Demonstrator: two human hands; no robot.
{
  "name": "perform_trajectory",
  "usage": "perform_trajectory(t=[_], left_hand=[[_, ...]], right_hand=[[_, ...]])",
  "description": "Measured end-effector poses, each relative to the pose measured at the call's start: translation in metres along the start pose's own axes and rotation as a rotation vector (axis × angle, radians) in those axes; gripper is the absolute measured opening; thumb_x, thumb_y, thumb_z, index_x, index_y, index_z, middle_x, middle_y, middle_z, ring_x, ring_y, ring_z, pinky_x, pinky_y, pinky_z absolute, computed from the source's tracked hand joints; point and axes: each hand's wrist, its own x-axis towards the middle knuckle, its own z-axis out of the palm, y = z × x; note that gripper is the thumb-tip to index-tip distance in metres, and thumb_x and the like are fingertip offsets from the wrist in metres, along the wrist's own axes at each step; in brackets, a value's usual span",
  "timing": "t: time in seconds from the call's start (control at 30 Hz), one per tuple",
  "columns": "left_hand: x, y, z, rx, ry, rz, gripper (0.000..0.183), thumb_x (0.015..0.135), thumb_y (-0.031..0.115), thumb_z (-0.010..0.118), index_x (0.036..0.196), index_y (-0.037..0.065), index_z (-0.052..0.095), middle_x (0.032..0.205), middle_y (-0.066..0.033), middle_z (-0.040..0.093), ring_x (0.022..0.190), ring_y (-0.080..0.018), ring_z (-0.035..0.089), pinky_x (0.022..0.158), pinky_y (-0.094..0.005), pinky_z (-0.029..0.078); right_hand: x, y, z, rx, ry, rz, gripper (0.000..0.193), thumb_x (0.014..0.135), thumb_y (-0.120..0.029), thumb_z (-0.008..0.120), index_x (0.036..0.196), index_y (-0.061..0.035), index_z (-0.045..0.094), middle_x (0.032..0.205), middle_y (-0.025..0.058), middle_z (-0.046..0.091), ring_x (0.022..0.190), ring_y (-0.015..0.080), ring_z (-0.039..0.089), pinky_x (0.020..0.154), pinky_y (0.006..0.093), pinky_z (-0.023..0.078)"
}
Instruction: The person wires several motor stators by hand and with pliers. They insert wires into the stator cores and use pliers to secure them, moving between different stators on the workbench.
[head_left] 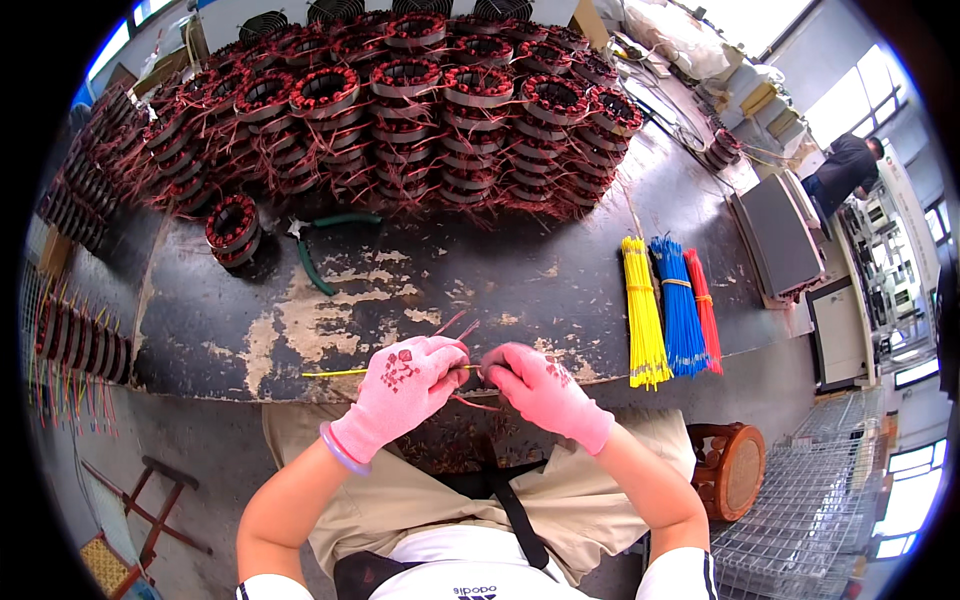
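Both my hands wear pink gloves and meet close together over the table's near edge. My left hand (403, 382) is closed in a pinch, with a thin yellow wire (335, 373) running through it and sticking out to its left. Thin dark red wires (458, 324) poke out above its fingertips, and another reddish strand curves below them. Just to the right, my right hand (545, 392) is closed too, thumb and fingers pressed together where the yellow wire runs up to them. The wire ends between the fingertips are hidden.
Stacked stator coils (405, 75) with red windings fill the table's back; a single stack (232, 230) stands nearer. Green-handled cutters (318, 262) lie beside it. Yellow (645, 315), blue (680, 310) and red (704, 310) wire bundles lie right. A wooden stool (738, 472) stands below.
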Motion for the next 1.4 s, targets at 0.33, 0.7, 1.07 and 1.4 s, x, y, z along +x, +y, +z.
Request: perform_trajectory(t=[0.33, 0.7, 1.07, 1.4], left_hand=[[0.001, -0.001, -0.002, -0.040, -0.046, -0.020, 0.016, 0.083, 0.012, 0.072, 0.098, 0.009, 0.071, 0.107, -0.0045, 0.073, 0.091, -0.0283, 0.069, 0.080, -0.0386, 0.056], [0.001, -0.001, 0.000, -0.058, -0.021, -0.038, 0.014, 0.084, 0.013, 0.073, 0.097, 0.009, 0.071, 0.103, -0.0049, 0.073, 0.090, -0.0281, 0.070, 0.077, -0.0385, 0.057], [0.002, 0.002, 0.001, -0.031, -0.018, -0.040, 0.013, 0.084, 0.012, 0.072, 0.097, 0.009, 0.070, 0.104, -0.0047, 0.073, 0.090, -0.0282, 0.070, 0.077, -0.0390, 0.056], [0.003, -0.003, 0.000, -0.041, -0.018, -0.020, 0.013, 0.084, 0.013, 0.073, 0.096, 0.008, 0.071, 0.104, -0.0054, 0.073, 0.090, -0.0286, 0.070, 0.077, -0.0388, 0.056]], right_hand=[[0.027, -0.005, -0.004, 0.557, -0.215, 0.374, 0.027, 0.102, -0.031, 0.060, 0.099, -0.0059, 0.069, 0.083, -0.0007, 0.066, 0.074, 0.0055, 0.057, 0.063, 0.0270, 0.048], [0.004, 0.002, 0.010, -0.763, 0.374, -0.545, 0.032, 0.085, -0.028, 0.077, 0.110, -0.0112, 0.066, 0.097, 0.0040, 0.071, 0.079, 0.0232, 0.069, 0.071, 0.0378, 0.055], [0.001, -0.012, -0.009, -0.389, 0.001, -0.176, 0.016, 0.093, -0.020, 0.066, 0.104, -0.0090, 0.066, 0.095, 0.0077, 0.067, 0.081, 0.0219, 0.063, 0.071, 0.0358, 0.051], [0.019, -0.003, 0.002, 0.670, -0.136, 0.463, 0.013, 0.091, -0.018, 0.066, 0.095, -0.0058, 0.068, 0.089, 0.0061, 0.070, 0.071, 0.0249, 0.066, 0.063, 0.0363, 0.051]])
